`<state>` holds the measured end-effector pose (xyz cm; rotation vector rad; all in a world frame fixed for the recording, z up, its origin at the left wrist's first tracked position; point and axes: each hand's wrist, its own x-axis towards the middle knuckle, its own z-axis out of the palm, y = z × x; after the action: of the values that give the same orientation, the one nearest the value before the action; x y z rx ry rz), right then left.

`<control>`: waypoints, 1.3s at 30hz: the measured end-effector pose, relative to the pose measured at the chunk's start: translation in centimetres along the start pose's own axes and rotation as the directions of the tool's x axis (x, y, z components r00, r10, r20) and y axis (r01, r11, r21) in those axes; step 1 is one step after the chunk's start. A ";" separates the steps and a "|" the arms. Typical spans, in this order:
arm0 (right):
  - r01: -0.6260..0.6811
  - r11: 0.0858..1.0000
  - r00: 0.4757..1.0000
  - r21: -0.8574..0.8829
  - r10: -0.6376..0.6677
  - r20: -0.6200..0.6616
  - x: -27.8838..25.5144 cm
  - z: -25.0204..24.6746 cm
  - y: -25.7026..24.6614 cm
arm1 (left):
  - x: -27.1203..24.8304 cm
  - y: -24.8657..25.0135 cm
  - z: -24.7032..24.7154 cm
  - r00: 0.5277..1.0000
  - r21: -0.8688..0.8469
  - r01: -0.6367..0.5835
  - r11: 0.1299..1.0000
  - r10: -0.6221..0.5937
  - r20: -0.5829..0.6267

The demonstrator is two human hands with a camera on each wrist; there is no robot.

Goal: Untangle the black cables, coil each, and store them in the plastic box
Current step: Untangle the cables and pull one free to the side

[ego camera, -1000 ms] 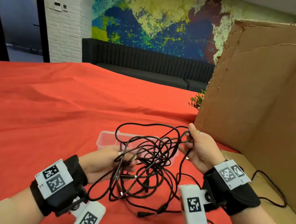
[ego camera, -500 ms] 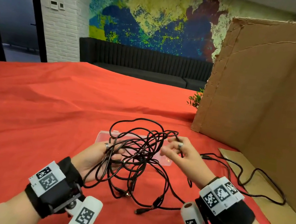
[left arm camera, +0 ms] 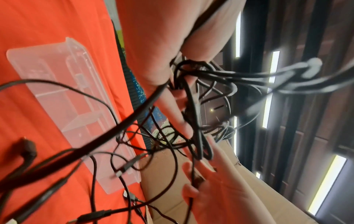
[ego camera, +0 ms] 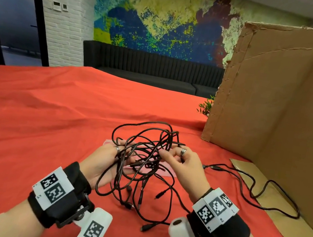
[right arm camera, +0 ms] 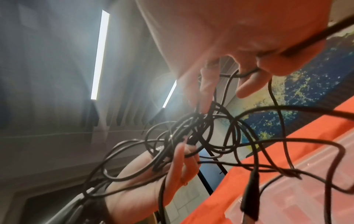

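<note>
— Cables [ego camera: 142, 156], where do they sit against the box [ego camera: 108, 144]?

— Lifted as one black tangle right above it, held between both hands. Loose ends and plugs hang from the knot toward the red cloth [ego camera: 31, 122] on the table, on the near side of the box.

— Left of the box?

— Only cloth. The left hand [ego camera: 102, 161] is at the box's left end, palm up, its grip closed around a bundle of strands.

— And the box itself?

— Clear plastic, lying on the cloth, mostly hidden under the tangle; the left wrist view shows dividers inside it [left arm camera: 63, 97].

— Right of it?

— The right hand [ego camera: 187, 166] is just past the box's right end, its grip a narrow pinch on one strand at the knot. Farther right, one cable [ego camera: 252, 182] trails across the cardboard [ego camera: 273, 104] standing there.
</note>
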<state>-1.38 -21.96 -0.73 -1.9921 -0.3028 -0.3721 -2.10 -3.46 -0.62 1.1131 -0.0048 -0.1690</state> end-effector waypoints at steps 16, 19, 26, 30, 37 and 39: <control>-0.142 0.961 0.970 0.236 0.087 0.228 0.9 -1.4 -0.7 | 0.4 2.1 -3.8 0.996 0.629 0.023 0.777 0.038 -0.084; -0.129 0.962 0.970 0.241 0.071 0.232 1.0 -1.0 -0.7 | 0.6 2.6 -3.2 0.998 0.643 -0.044 0.765 0.060 -0.004; -0.065 0.967 0.990 0.245 0.033 0.136 1.6 -1.4 0.2 | 1.1 4.8 -3.9 0.984 0.303 -0.155 0.940 0.175 -0.041; -0.030 0.978 0.992 0.206 0.003 0.130 1.5 -1.3 0.4 | 1.3 6.5 -4.3 0.978 0.298 -0.163 0.940 0.193 -0.073; -0.012 0.999 1.000 -0.037 0.012 -0.003 3.6 -1.7 2.0 | 1.9 8.6 -6.7 0.908 0.628 -0.225 0.745 0.393 -0.142; -0.017 0.998 1.000 -0.055 0.016 -0.018 3.7 -2.2 2.2 | 2.0 9.2 -8.0 0.872 0.775 -0.200 0.600 0.469 -0.139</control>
<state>2.58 -24.68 -0.19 -2.0428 -0.2675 -0.3908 1.80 7.34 3.89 1.9419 0.0143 0.4256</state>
